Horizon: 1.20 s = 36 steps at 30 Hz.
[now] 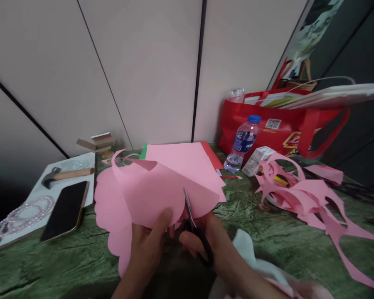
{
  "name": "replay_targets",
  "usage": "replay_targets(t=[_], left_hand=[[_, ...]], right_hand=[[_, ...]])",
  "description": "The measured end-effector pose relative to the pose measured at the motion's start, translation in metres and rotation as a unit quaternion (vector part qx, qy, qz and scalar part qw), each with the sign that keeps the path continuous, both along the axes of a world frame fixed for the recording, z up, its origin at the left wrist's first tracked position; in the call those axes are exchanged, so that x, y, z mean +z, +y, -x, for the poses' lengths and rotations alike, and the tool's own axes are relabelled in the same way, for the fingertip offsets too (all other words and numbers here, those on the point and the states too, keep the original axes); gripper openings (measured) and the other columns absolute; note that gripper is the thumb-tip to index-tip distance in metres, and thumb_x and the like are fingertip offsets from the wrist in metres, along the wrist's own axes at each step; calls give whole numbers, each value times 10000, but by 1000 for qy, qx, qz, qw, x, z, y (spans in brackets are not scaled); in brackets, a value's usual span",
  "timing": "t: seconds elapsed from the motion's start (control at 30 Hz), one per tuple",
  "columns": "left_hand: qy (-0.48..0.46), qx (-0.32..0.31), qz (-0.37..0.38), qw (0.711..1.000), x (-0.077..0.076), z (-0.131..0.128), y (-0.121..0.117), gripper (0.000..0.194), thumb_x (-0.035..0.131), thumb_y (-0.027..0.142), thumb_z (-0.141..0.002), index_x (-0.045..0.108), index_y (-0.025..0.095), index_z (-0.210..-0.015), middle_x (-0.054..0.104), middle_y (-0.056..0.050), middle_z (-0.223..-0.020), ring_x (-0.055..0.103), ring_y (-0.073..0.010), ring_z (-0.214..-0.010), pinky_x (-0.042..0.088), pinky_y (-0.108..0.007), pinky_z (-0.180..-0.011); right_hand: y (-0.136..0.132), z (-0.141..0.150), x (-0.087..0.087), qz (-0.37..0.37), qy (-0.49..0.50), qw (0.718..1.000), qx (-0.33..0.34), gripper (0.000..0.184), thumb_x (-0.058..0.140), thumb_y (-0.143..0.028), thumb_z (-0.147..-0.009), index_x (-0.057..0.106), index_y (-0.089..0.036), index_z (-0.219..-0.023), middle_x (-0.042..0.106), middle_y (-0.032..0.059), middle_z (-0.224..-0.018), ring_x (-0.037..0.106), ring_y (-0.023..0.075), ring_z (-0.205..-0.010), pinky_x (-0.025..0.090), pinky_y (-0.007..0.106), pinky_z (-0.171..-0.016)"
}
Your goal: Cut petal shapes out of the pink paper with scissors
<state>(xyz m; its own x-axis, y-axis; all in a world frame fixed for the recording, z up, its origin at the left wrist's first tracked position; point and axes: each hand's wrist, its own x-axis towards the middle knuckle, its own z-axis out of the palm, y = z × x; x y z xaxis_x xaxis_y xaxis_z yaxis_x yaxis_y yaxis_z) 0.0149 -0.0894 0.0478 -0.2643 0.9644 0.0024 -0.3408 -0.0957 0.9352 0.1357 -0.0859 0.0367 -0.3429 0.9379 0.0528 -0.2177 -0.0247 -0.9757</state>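
A sheet of pink paper with a curved cut edge is raised above the table. My left hand pinches its near edge, thumb on top. My right hand has its fingers in the handles of black-handled scissors, whose blades lie at a slit in the sheet, pointing away from me. To the left, under the held sheet, lies pink paper with a scalloped edge. Behind it rests a stack of pink sheets, with green and red paper edges showing beneath.
At left are a hammer, a phone, bead strings and a small opened box. On the right stand a water bottle, a white carton and a red bag, with pink paper scraps in front.
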Motion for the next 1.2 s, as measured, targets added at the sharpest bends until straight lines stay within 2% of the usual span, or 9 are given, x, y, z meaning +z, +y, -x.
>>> replay_targets(t=[0.17,0.33,0.57,0.67,0.77,0.93,1.07,1.2], left_hand=[[-14,3,-10,1000,2,-1,0,160,705,209,-618,568,172,-544,507,66,-401,443,-84,-395,371,-204,-415],[-29,-3,-20,999,4,-1,1,203,704,201,-619,560,161,-481,487,57,-366,429,-75,-376,349,-190,-398],[-4,8,-15,1000,3,1,2,255,695,240,-630,538,157,-447,476,51,-373,427,-80,-387,350,-200,-405],[57,46,0,997,1,-1,0,210,693,300,-634,582,151,-535,554,25,-443,506,-118,-460,418,-231,-468],[139,110,30,984,-1,-6,-2,299,703,377,-612,648,130,-771,685,-53,-708,617,-202,-687,490,-300,-619],[165,116,38,979,-2,-11,-1,382,657,445,-644,649,117,-839,697,-107,-823,637,-256,-802,500,-378,-732],[197,141,48,969,1,-7,-1,450,652,452,-648,625,123,-954,685,-116,-936,621,-264,-892,491,-386,-774],[261,140,49,954,6,-2,-3,407,652,464,-635,632,140,-879,698,-92,-864,634,-248,-824,510,-349,-709]], right_hand=[[1,-1,4,18,9,1000,15,474,679,-458,-623,481,-141,-914,431,-89,-444,350,79,-369,316,207,-361],[1,0,4,24,-3,1000,14,448,661,-447,-623,508,-131,-901,417,-89,-428,349,80,-357,308,215,-362],[0,0,1,37,-41,998,15,266,607,-317,-636,529,-137,-817,388,-103,-361,363,90,-338,321,227,-369],[-2,0,1,34,-28,999,22,292,614,-309,-648,522,-130,-861,411,-97,-382,374,87,-356,310,213,-364],[-4,1,1,43,-1,999,32,460,649,-285,-649,437,-143,-1032,481,-93,-465,376,68,-356,289,181,-343],[-4,2,-2,52,28,997,56,653,707,-283,-620,331,-162,-1139,507,-97,-510,389,61,-345,299,161,-330],[-3,3,-10,83,32,995,42,598,728,-292,-603,367,-171,-1064,506,-90,-544,406,59,-349,301,162,-333],[-4,2,-12,71,34,996,52,396,725,-324,-622,456,-174,-871,482,-91,-504,408,59,-362,277,163,-354]])
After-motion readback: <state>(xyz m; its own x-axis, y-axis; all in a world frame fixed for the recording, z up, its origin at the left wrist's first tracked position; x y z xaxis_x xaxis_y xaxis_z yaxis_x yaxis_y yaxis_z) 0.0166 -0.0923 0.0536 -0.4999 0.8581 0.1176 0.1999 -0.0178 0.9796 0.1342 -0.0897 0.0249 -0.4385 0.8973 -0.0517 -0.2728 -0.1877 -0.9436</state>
